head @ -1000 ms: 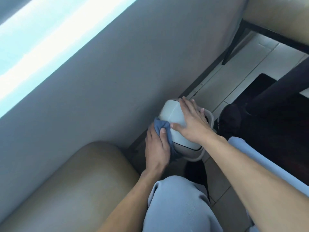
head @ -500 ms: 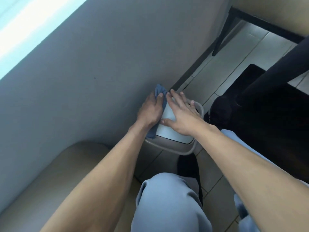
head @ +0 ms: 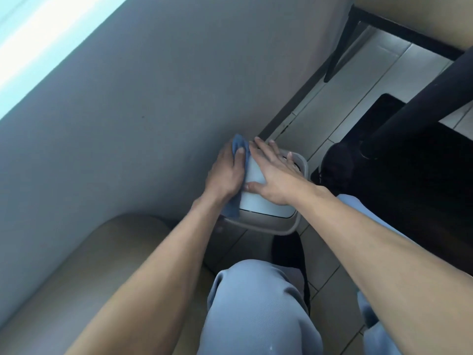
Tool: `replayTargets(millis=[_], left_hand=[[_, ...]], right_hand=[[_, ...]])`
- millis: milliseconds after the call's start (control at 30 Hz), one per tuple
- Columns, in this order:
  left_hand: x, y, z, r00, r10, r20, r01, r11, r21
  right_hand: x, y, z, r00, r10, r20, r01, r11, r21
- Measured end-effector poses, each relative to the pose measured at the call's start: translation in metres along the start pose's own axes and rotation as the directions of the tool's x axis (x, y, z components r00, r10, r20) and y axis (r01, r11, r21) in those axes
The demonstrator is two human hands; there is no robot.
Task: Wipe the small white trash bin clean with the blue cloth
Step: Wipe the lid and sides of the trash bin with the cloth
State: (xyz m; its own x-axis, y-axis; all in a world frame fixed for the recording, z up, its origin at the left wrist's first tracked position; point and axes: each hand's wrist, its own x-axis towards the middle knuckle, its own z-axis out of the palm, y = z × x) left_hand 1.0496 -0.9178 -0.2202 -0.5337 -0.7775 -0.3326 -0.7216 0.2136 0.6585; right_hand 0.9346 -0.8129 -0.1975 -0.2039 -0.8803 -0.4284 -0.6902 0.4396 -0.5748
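The small white trash bin (head: 266, 206) stands on the tiled floor against the grey wall, its swing lid facing up. My left hand (head: 226, 175) holds the blue cloth (head: 231, 210) against the bin's left side, between bin and wall; cloth shows above my thumb and below my wrist. My right hand (head: 275, 172) lies flat on the lid with fingers spread and straight, thumb along the lid's near part. Most of the bin's body is hidden under both hands.
The grey wall (head: 153, 111) runs close on the left. A beige cushioned seat (head: 97, 265) is at lower left, my light-blue trouser knee (head: 256, 303) below the bin. A dark table post (head: 422, 103) and black base stand right, with a black shoe (head: 335, 162) beside the bin.
My left hand with the cloth slid from the bin's near left corner up along its left side toward the wall. My right hand stayed flat on the lid.
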Motion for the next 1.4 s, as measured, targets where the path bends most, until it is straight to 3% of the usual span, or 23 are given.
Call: replayTargets(millis=[133,300,500,700,1000,1267,1400], left_hand=[[0.024,0.016,-0.005,0.999,0.016,0.032,-0.018,0.998,0.058],[-0.022,-0.007,-0.001,0.983,0.179,-0.032,-0.182,0.978,-0.104],[-0.075,-0.027,0.007,0.991,0.103,-0.084,-0.113,0.986,-0.121],[-0.001,0.004,-0.007,0.993,-0.113,0.028,0.116,0.986,-0.123],[-0.048,-0.021,0.002,0.991,-0.084,-0.1,0.066,0.982,-0.175],[0.001,0.002,-0.011,0.994,-0.107,-0.019,0.103,0.986,-0.134],[-0.009,-0.003,-0.007,0.993,-0.095,-0.063,0.087,0.989,-0.121]], right_hand=[[0.004,0.001,-0.002,1.0,0.022,-0.023,-0.022,1.0,0.019],[0.006,0.001,-0.001,0.997,0.05,-0.052,-0.047,0.997,0.053],[0.007,-0.002,-0.005,0.999,0.051,-0.012,-0.05,0.998,0.042],[0.01,-0.002,-0.01,0.998,0.059,0.015,-0.059,0.998,0.022],[0.012,-0.009,-0.002,0.997,0.033,0.069,-0.032,0.999,-0.009],[0.012,-0.012,0.001,0.996,0.063,0.06,-0.064,0.998,0.003],[0.013,-0.011,0.0,0.995,0.08,0.055,-0.081,0.996,0.023]])
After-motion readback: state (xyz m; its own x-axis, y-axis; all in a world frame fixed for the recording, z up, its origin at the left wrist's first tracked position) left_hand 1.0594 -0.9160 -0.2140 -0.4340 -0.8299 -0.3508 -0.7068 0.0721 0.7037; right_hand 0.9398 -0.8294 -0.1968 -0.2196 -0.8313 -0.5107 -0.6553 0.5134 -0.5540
